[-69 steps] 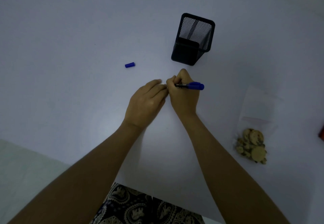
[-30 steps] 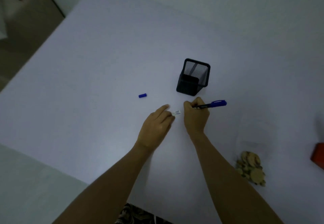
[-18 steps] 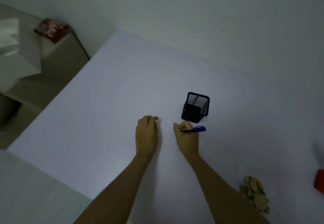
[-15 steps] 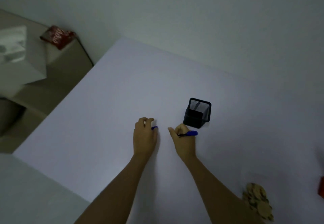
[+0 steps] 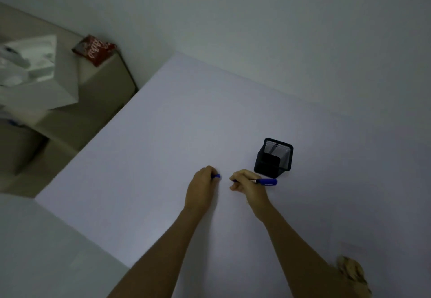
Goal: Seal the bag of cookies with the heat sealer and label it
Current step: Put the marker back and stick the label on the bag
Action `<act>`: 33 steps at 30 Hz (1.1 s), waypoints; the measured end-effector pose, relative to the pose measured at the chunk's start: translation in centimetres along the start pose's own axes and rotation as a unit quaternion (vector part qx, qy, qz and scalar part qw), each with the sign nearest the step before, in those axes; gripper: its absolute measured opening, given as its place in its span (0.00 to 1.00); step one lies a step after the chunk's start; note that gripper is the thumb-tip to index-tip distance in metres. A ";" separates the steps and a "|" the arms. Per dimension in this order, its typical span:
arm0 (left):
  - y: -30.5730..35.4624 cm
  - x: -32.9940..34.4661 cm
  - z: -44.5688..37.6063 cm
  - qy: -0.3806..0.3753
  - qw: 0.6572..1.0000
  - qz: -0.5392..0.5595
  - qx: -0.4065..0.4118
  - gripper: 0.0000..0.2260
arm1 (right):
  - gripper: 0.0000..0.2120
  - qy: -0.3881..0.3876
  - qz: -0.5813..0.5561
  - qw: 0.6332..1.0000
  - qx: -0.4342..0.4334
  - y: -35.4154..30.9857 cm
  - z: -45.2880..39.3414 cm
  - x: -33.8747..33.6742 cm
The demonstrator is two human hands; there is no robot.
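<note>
On the white surface (image 5: 163, 146), the left hand (image 5: 201, 189) pinches the blue cap (image 5: 216, 176) in curled fingers; the right hand (image 5: 247, 185) grips the blue pen (image 5: 265, 182). A black mesh holder (image 5: 274, 158) stands just behind. The cookies (image 5: 353, 272) lie well apart (front right corner, blurred).

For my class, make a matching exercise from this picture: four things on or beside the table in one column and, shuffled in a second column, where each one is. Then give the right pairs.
Column A
1. pen cap
2. blue pen
3. mesh pen holder
4. bag of cookies

Column B
a. standing upright on the table, just beyond the right hand
b. at the bottom right edge of the picture
c. at the fingers of the left hand
d. gripped in the right hand

Pairs: 1-c, 2-d, 3-a, 4-b
</note>
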State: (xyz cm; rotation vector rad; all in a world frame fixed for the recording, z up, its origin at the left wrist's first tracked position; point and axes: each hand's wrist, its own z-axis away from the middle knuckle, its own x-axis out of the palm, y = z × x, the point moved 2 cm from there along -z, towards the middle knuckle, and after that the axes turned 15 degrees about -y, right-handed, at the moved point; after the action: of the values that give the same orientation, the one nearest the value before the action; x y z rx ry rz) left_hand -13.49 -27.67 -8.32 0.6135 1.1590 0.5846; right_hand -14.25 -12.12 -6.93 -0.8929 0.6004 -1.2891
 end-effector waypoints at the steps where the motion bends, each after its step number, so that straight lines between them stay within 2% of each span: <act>1: 0.1 0.0 0.3 -0.002 1.000 0.005 0.003 0.03 | 0.07 0.000 0.011 1.000 0.014 0.3 0.3 0.0; 7: 0.9 -2.0 1.7 0.024 0.998 0.039 0.031 0.06 | 0.07 0.001 0.023 0.997 0.077 0.1 2.0 -0.2; 12: 3.7 -4.3 1.9 0.006 0.996 0.037 0.083 0.05 | 0.04 -0.011 -0.018 1.000 0.006 -4.1 3.3 0.5; 15: 5.3 -5.6 2.3 0.013 0.993 0.051 0.107 0.05 | 0.05 -0.025 -0.079 0.996 -0.023 -6.6 4.3 1.3; 20: 7.6 -7.7 2.7 0.038 0.988 0.077 0.132 0.05 | 0.08 -0.049 -0.117 0.988 -0.091 -10.1 6.0 2.2; 24: 8.8 -9.3 3.3 0.064 0.983 0.082 0.154 0.07 | 0.09 -0.055 -0.100 0.986 -0.121 -11.7 6.8 3.0; 33: 10.8 -12.0 5.2 0.078 0.974 0.056 0.206 0.09 | 0.05 -0.076 -0.030 0.983 -0.164 -14.2 8.9 4.5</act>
State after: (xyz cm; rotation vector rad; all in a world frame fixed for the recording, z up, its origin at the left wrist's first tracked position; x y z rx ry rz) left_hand -13.18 -29.26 8.57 1.0067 1.4150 0.4953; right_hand -14.03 -14.95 10.21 -1.2780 0.6791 -1.1810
